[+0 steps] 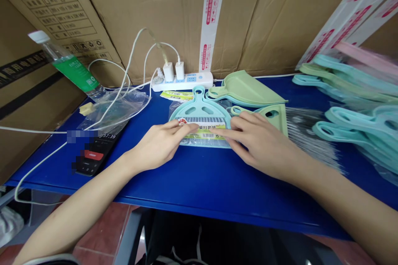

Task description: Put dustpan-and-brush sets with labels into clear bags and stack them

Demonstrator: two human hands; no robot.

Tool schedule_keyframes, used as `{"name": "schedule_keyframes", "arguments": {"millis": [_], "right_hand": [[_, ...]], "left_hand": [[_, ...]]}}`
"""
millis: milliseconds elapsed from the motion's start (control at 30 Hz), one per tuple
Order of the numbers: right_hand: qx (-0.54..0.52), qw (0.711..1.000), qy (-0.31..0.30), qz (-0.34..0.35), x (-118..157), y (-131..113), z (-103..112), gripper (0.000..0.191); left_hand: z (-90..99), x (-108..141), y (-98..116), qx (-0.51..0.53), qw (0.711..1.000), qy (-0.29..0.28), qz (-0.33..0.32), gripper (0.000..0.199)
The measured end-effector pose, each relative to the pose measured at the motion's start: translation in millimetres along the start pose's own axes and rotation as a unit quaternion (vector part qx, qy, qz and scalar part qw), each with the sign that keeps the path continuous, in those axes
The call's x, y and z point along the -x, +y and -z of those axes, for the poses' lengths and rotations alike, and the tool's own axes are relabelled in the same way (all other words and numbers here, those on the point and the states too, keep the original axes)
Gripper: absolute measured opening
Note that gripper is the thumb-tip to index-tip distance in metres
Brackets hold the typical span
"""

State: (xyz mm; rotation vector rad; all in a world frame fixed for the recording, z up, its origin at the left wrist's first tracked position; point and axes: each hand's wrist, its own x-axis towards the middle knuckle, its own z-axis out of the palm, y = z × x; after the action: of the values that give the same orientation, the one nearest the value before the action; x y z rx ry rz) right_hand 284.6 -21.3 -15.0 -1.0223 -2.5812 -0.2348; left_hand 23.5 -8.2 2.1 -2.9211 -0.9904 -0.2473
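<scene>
Dustpan set (199, 109) here, light blue and bagged, lying mid-counter (186, 182), set in from the front edge. Left grip (160, 145) has its thumb out over the yellow label (207, 135), right grip (256, 143) has an index finger on the other side. Can't tell if I'm pinching anything with either, tbh. Green dustpan (248, 87) sits toward the back edge, phone (102, 151) near the left end.

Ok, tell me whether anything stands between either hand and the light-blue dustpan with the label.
Nothing visible does: the left hand and right hand are both at the light-blue dustpan, fingers over its yellow label. The farther green dustpan lies beyond, to the right.
</scene>
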Motion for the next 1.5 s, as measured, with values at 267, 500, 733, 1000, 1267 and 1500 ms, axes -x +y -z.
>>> {"name": "schedule_keyframes", "arguments": {"millis": [267, 500, 733, 1000, 1267, 1500], "right_hand": [[0.027, 0.999, 0.01, -0.028, 1, 6, 1, 0.042], [0.04, 0.995, 0.017, -0.09, 4, 13, 3, 0.042], [-0.075, 0.978, -0.017, -0.192, 1, 12, 6, 0.048], [-0.22, 0.943, -0.028, -0.249, -4, 4, 14, 0.057], [-0.399, 0.857, -0.032, -0.324, -7, -8, 2, 0.081], [-0.465, 0.803, -0.015, -0.373, -15, -23, -7, 0.099]], "left_hand": [[-3.3, 1, -2, 0.024, 0.999, -0.022, -0.004, 0.046], [-1.6, 1, -6, 0.039, 0.997, 0.028, 0.057, 0.039], [-1.4, -2, -24, -0.011, 0.971, 0.095, 0.22, 0.029], [-1.2, -2, -28, 0.183, 0.956, 0.021, 0.227, 0.046], [-0.8, -9, -7, 0.096, 0.947, -0.045, 0.304, 0.09], [-0.5, -16, 3, 0.081, 0.935, -0.06, 0.34, 0.096]]}}
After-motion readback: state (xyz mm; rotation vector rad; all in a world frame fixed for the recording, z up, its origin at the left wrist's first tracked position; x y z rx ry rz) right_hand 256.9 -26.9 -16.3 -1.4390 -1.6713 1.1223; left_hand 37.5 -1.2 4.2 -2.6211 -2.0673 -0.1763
